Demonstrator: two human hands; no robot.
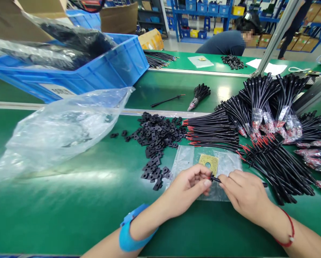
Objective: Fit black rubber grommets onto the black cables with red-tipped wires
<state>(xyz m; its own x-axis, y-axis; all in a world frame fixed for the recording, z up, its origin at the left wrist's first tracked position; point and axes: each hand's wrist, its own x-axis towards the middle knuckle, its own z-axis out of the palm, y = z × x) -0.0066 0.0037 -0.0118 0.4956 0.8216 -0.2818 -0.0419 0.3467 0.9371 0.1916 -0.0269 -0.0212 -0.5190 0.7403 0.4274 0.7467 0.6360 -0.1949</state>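
Observation:
A short black cable with a red wire end lies between my two hands. My right hand is wrapped round its body, and the cable's other end sticks out past the palm. My left hand pinches the red-wire end, where a small dark piece sits on the cable; the fingertips partly hide it. Beneath the hands is a clear plastic bag with a yellow sponge square that has a hole. Beside my left hand spreads a pile of small black perforated pieces.
Black cables with red ends lie in rows behind the bag. More cables and taped bundles fill the right. A blue crate and a large clear bag are at left. Across the bench a person leans over.

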